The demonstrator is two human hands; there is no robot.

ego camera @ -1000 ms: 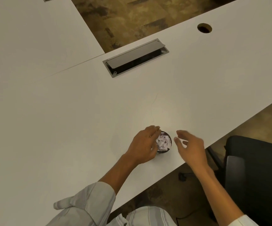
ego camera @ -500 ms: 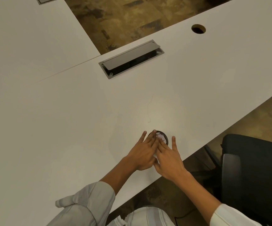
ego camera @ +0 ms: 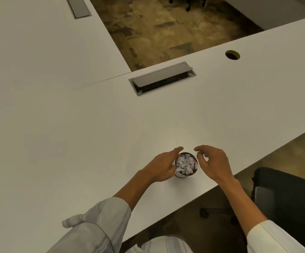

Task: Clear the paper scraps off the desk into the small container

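**Flanking a full container near the counter's front edge**

Standing close to the near edge of the white counter [ego camera: 93, 136], the small container [ego camera: 185, 168] is a dark, round cup seen from above. White paper scraps [ego camera: 185, 163] fill it to the rim, heaped and crumpled.

The left hand [ego camera: 161, 168] lies against the container's left side, its fingers extended and touching the rim; whether the thumb wraps round the wall is hidden by the hand itself. The right hand [ego camera: 214, 162] hovers just to the right of the container, apart from it, fingers loosely curved and thumb drawn toward the forefinger, with nothing visible between them. Both sleeves are pale, the left one rolled up the forearm.

Farther back, toward the far edge of the counter, a metal cable hatch [ego camera: 162, 78] is set into the surface with its flap raised, and a round cable hole [ego camera: 232, 55] sits toward the far right. A second hatch [ego camera: 78, 7] shows on the adjoining counter at the far left. A black chair [ego camera: 290, 198] stands beyond the near edge, to the right.
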